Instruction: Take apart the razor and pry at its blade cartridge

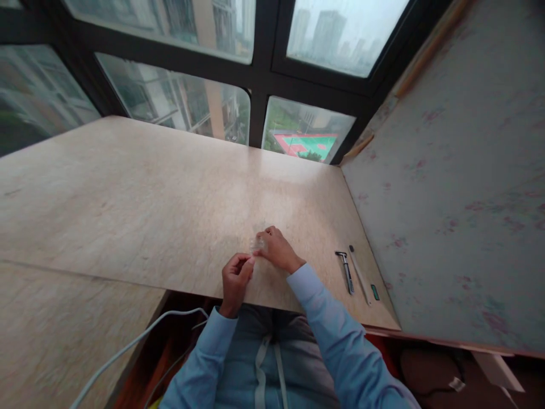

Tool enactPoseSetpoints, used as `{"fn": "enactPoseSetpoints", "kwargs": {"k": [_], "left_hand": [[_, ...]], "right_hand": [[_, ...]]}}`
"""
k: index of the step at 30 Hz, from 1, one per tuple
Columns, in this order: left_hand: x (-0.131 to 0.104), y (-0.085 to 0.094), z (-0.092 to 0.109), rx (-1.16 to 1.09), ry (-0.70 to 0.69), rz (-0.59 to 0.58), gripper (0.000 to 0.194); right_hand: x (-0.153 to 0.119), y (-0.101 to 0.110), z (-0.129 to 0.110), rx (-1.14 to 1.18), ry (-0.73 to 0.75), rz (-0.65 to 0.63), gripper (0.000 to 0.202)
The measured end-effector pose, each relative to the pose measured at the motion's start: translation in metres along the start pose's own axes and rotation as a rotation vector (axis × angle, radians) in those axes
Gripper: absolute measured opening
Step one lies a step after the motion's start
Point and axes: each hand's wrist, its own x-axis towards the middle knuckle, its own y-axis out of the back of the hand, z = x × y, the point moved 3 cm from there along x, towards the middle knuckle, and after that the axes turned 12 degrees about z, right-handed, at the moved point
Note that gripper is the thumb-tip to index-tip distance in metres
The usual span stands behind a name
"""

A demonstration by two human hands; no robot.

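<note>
A small see-through piece, seemingly clear plastic (257, 245), is held just above the pale stone-look counter (183, 187); its exact kind cannot be made out. My right hand (276, 247) grips it from the right, fingers curled over its far side. From the near left, my left hand (236, 278) is closed in a pinch, thumb against forefinger, right at the lower edge of that piece. Whatever lies between those left fingertips is too small to make out. Both hands are close together near the counter's front edge.
To the right lie a razor (346, 271), a toothbrush (360, 275) and a small dark green item (374, 292), beside the floral-papered wall (451, 187). Windows (174, 96) border the far side. A white cable (140, 338) hangs at the lower left.
</note>
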Motion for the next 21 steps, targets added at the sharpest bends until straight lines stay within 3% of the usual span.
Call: {"fn": "enactPoseSetpoints", "kwargs": {"k": [5, 9, 15, 21], "left_hand": [[0.001, 0.0, -0.002, -0.06, 0.035, -0.01, 0.024], [0.003, -0.001, -0.005, -0.068, 0.064, -0.029, 0.023], [0.005, -0.002, -0.001, 0.017, 0.025, -0.027, 0.022], [0.007, -0.004, 0.0, 0.066, 0.036, 0.018, 0.026]], "right_hand": [[-0.011, 0.011, 0.004, 0.027, 0.024, -0.012, 0.046], [-0.038, 0.037, 0.024, 0.101, 0.007, 0.025, 0.048], [-0.094, 0.107, 0.092, 0.079, -0.126, 0.145, 0.047], [-0.147, 0.161, 0.154, -0.168, -0.351, 0.278, 0.045]]}}
